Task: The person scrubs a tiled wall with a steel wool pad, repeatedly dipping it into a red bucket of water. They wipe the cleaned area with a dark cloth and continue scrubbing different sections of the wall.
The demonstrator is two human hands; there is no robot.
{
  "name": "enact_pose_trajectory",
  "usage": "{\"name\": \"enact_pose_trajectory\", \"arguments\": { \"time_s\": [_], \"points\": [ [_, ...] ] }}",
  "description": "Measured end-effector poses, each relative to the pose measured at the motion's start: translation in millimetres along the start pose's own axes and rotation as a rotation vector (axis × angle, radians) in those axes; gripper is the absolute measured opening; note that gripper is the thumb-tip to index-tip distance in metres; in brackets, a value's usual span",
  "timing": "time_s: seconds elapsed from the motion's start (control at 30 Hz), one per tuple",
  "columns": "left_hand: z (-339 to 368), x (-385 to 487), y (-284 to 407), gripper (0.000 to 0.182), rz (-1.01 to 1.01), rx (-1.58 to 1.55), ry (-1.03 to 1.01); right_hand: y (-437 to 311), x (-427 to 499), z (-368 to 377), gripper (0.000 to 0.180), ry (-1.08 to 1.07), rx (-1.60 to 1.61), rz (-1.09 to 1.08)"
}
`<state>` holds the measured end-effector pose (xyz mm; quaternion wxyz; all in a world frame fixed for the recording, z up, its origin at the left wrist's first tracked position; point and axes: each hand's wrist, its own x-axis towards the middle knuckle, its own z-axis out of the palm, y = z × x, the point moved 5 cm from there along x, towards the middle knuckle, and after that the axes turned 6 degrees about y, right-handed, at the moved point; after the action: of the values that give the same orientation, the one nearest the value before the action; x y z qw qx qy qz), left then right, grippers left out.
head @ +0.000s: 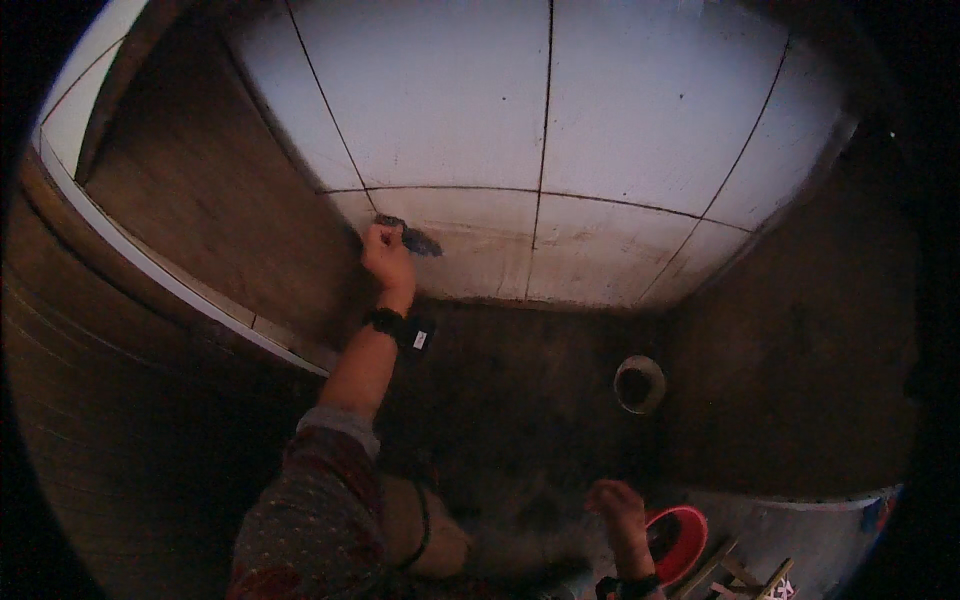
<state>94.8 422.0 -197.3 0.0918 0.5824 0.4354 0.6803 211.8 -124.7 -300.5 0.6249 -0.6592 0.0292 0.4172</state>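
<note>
My left hand (388, 255) is raised against the lower left part of a white tiled wall (480, 217), its fingers closed on a dark cloth or pad (421, 242) that lies against the tile. The lower tiles carry brownish stains. A dark band with a small box is on my left wrist. Low in the view, my right hand (619, 510) hangs beside a red plastic basin (694, 544), fingers partly curled; whether it holds anything is unclear. The basin's inside is dark and partly hidden by the hand and wrist.
A round pipe opening or pot (656, 386) stands out at the dark right-hand corner. Brown side walls (210, 202) flank the tiles. A pale ledge strip (195, 300) runs along the left. Wooden pieces (705, 570), perhaps a stool, lie beside the basin. My knee shows below.
</note>
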Motion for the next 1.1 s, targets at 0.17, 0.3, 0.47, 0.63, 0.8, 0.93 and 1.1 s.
{"name": "enact_pose_trajectory", "arguments": {
  "time_s": [0.17,0.3,0.47,0.63,0.8,0.93,1.1],
  "points": [
    [11.7,9.2,17.9,0.014,-0.038,-0.102,-0.072,-3.0,0.3,0.3,0.022,-0.038,-0.02,-0.078],
    [13.3,-5.0,34.6,0.012,0.106,0.019,-0.081,8.6,4.0,-4.4,0.023,0.018,-0.013,0.001],
    [14.9,-18.5,38.1,0.012,0.043,-0.034,-0.158,6.2,8.2,-6.9,0.024,0.005,-0.039,-0.013],
    [33.5,-21.0,86.6,0.014,0.137,-0.201,-0.187,0.4,-7.8,-6.1,0.024,-0.008,-0.119,-0.02],
    [76.2,-78.6,181.1,0.019,0.624,-0.299,-0.342,-3.4,-10.7,-5.2,0.024,-0.001,-0.05,-0.035],
    [95.7,-110.1,228.9,0.02,0.822,-0.334,-0.436,-0.9,-12.5,-3.7,0.024,0.028,-0.025,0.039],
    [92.7,-100.2,239.9,0.019,0.883,-0.352,-0.447,-7.5,-13.5,-2.5,0.025,-0.022,-0.075,-0.046]
  ]
}}
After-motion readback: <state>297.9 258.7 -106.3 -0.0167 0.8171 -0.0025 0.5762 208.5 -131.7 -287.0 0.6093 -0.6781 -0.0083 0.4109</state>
